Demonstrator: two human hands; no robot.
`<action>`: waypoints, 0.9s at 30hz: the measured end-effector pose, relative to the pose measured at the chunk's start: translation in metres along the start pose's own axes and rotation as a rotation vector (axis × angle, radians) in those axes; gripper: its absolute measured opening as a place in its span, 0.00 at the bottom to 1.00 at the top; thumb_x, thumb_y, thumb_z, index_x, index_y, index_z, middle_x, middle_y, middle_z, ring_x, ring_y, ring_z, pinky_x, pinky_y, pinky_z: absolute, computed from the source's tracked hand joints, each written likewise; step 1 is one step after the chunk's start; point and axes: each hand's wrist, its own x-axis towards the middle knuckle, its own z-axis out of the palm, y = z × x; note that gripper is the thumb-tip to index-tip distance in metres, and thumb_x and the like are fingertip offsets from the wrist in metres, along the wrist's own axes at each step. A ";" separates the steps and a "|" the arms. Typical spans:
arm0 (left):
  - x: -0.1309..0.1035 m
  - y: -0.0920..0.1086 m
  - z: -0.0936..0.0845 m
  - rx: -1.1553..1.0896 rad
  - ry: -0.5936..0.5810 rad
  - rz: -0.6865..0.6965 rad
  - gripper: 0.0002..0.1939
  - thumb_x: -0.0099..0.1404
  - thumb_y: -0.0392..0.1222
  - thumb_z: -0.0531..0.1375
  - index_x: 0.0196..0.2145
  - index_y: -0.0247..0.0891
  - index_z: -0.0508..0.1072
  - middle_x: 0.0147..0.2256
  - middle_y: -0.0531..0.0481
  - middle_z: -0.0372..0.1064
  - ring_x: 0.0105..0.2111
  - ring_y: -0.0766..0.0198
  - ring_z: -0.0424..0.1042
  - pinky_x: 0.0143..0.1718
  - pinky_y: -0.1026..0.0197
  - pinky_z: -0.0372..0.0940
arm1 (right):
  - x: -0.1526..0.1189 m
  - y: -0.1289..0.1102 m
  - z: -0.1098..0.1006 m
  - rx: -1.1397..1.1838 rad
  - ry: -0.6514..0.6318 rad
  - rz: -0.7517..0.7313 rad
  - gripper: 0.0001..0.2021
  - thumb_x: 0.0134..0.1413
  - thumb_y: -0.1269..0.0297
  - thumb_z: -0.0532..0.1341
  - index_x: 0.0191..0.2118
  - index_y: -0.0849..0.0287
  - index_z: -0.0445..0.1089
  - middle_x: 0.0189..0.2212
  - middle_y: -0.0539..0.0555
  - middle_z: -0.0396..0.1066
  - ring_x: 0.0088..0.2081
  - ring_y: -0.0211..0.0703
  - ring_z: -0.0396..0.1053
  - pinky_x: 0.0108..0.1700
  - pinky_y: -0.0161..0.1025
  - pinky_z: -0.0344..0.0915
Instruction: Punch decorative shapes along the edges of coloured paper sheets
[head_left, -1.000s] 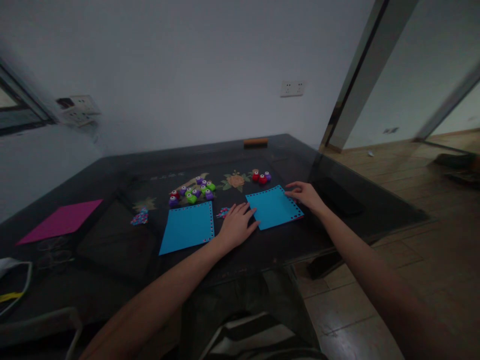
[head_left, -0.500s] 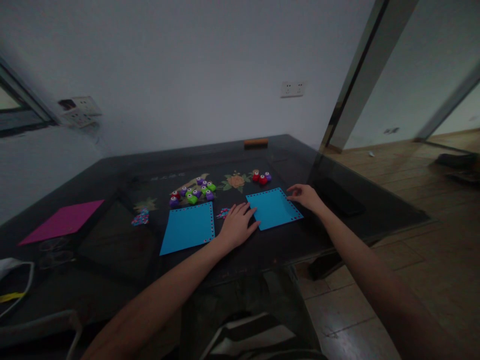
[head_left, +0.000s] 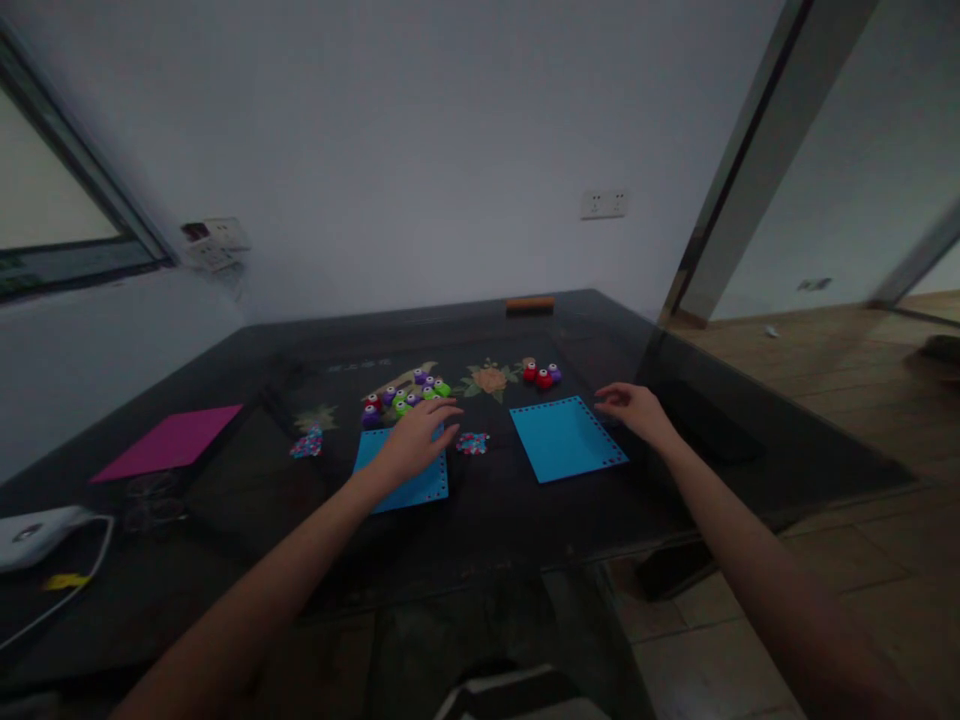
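My left hand (head_left: 416,438) is above the left blue sheet (head_left: 420,492), fingers stretched out to the right and holding nothing. It hides much of that sheet. Just beyond its fingers lie several red, purple and green bottle-like pieces with pale round tops (head_left: 401,408). My right hand (head_left: 634,412) is by the right edge of the right blue sheet (head_left: 566,440), thumb and fingertips drawn together; anything between them is too small to make out. Dark dots line several edges of both sheets. A small pile of pink and blue bits (head_left: 472,443) lies between the sheets.
Another pile of bits (head_left: 307,443) and a magenta sheet (head_left: 169,443) lie to the left. More red and purple pieces (head_left: 543,377) stand behind the right sheet. A brown cylinder (head_left: 530,304) is by the wall. A white device with a cable (head_left: 37,535) sits far left.
My left hand has left the right sheet's left edge and moved leftward over the left sheet, uncovering the pile of bits. My right hand stays near the right sheet. The view has shifted slightly.
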 end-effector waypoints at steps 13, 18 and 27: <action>-0.053 -0.094 -0.021 -0.048 0.031 -0.205 0.15 0.64 0.43 0.50 0.43 0.39 0.72 0.45 0.44 0.71 0.47 0.55 0.68 0.52 0.49 0.61 | 0.000 -0.166 0.070 0.147 -0.296 -0.404 0.08 0.48 0.71 0.63 0.37 0.62 0.73 0.32 0.55 0.75 0.34 0.41 0.72 0.38 0.37 0.66; -0.057 -0.096 -0.023 -0.065 -0.093 -0.175 0.15 0.63 0.43 0.51 0.43 0.40 0.72 0.46 0.45 0.71 0.49 0.55 0.67 0.54 0.49 0.59 | 0.004 -0.203 0.129 0.015 -0.396 -0.516 0.07 0.51 0.67 0.62 0.37 0.61 0.74 0.35 0.56 0.75 0.37 0.45 0.72 0.40 0.40 0.65; -0.059 -0.095 -0.016 -0.017 -0.189 -0.229 0.28 0.58 0.56 0.58 0.51 0.38 0.67 0.51 0.41 0.65 0.53 0.51 0.62 0.55 0.49 0.56 | -0.021 -0.195 0.172 -0.243 -0.385 -0.709 0.19 0.52 0.57 0.63 0.47 0.62 0.70 0.44 0.61 0.69 0.48 0.51 0.63 0.48 0.47 0.61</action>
